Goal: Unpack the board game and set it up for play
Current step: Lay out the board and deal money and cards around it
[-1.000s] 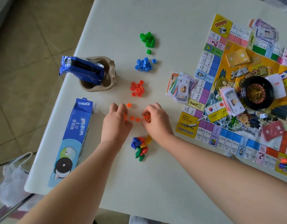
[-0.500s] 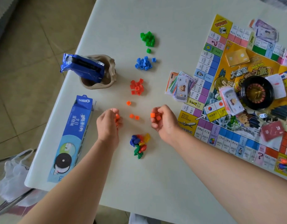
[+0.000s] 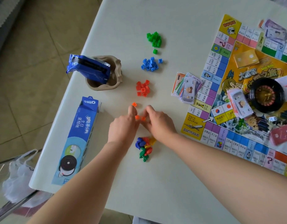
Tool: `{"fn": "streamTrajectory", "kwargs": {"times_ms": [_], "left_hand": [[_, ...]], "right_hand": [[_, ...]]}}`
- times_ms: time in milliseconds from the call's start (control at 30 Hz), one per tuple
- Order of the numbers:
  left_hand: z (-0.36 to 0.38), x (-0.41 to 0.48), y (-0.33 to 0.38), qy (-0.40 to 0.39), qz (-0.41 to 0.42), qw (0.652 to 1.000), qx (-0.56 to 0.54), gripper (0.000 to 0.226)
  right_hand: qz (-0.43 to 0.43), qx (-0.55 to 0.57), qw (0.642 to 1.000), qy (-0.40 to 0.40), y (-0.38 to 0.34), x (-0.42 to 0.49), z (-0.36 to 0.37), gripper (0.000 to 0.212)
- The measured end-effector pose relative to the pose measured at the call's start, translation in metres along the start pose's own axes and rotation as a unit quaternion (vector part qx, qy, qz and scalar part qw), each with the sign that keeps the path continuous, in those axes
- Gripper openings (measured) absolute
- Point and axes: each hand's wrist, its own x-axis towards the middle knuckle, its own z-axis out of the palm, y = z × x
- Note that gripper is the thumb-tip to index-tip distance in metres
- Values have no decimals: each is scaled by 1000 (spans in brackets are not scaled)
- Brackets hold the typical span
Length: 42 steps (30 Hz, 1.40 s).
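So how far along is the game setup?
Done: the board lies open, with banknotes and a roulette wheel on it; green cubes, blue cubes and red cubes sit in separate piles. In hand: the left hand and right hand flank two orange cubes, fingertips at them. Left: another orange cube lies apart, and the mixed pawns form one heap.

Your only view is head-worn: it looks forward and steeply down at the table (image 3: 139, 16) from near (wide-angle, edges bowed), floor (image 3: 34, 78) at left.

Glossy plastic orange cubes (image 3: 140, 118), matt smooth table (image 3: 155, 183), printed paper board (image 3: 220, 73)
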Motion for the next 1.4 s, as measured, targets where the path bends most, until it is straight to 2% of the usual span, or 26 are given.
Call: {"fn": "streamTrajectory", "kwargs": {"times_ms": [100, 167, 200, 233, 300, 333, 367, 400, 433, 467, 533, 567, 633, 700, 800, 833, 900, 967, 1033, 1100, 1167, 1267, 1400], "left_hand": [[2, 7, -3, -1, 21, 997, 75, 39], [3, 9, -6, -9, 39, 997, 71, 38], [3, 8, -7, -3, 35, 999, 13, 32], [5, 8, -9, 6, 18, 997, -70, 25], [6, 5, -11, 13, -60, 963, -263, 13], [5, 4, -11, 10, -115, 918, -379, 11], [3, 1, -11, 2, -167, 853, -494, 15], [-1, -1, -11, -10, -211, 787, -580, 22], [-6, -4, -11, -20, -236, 738, -631, 26], [-9, -6, -12, -26, -248, 711, -657, 28], [-12, -10, -16, -33, -258, 693, -673, 26], [-12, -11, -18, -37, -260, 693, -671, 26], [-14, -13, -21, -44, -261, 698, -665, 26], [-15, -16, -24, -52, -253, 699, -667, 26], [-19, -18, -26, -61, -247, 707, -660, 27], [-20, -19, -26, -63, -246, 710, -657, 28], [-23, -20, -23, -64, -245, 704, -664, 33], [-25, -23, -16, -77, -238, 694, -675, 36], [-27, -26, -3, -98, -225, 683, -688, 36], [-25, -31, 16, -117, -211, 663, -708, 32], [-20, -36, 38, -143, -210, 647, -719, 29], [-8, -47, 78, -179, -209, 647, -711, 28], [19, -70, 144, -206, -191, 647, -709, 32]], "right_hand": [[27, 173, 984, 11, 8, 1, -2, 10], [98, 298, 949, 18, 10, 4, -6, 13], [151, 384, 911, 6, 9, 5, -10, 20], [198, 478, 855, -16, 7, 8, -13, 25], [249, 617, 744, -68, 1, 13, -21, 26], [255, 647, 715, -78, -2, 15, -22, 26], [255, 657, 705, -80, -6, 18, -23, 27], [256, 649, 712, -76, -9, 21, -22, 29], [257, 623, 736, -67, -14, 24, -21, 34], [252, 568, 782, -53, -19, 27, -19, 40], [219, 372, 902, -20, -28, 31, -14, 53], [194, 255, 947, -4, -31, 33, -11, 56], [148, 72, 986, 14, -38, 35, -7, 55], [116, -32, 992, 33, -46, 38, -4, 55], [96, -85, 991, 34, -51, 43, -4, 42], [99, -57, 993, 28, -49, 42, -4, 37], [123, 77, 990, -2, -41, 38, -7, 35], [157, 275, 948, -39, -35, 24, -14, 34], [202, 433, 875, -73, -27, 5, -23, 31], [233, 515, 819, -100, -14, -18, -33, 33], [237, 565, 783, -107, 6, -39, -39, 33], [242, 608, 750, -97, 37, -71, -46, 32], [253, 624, 738, -52, 95, -120, -59, 31]]}}
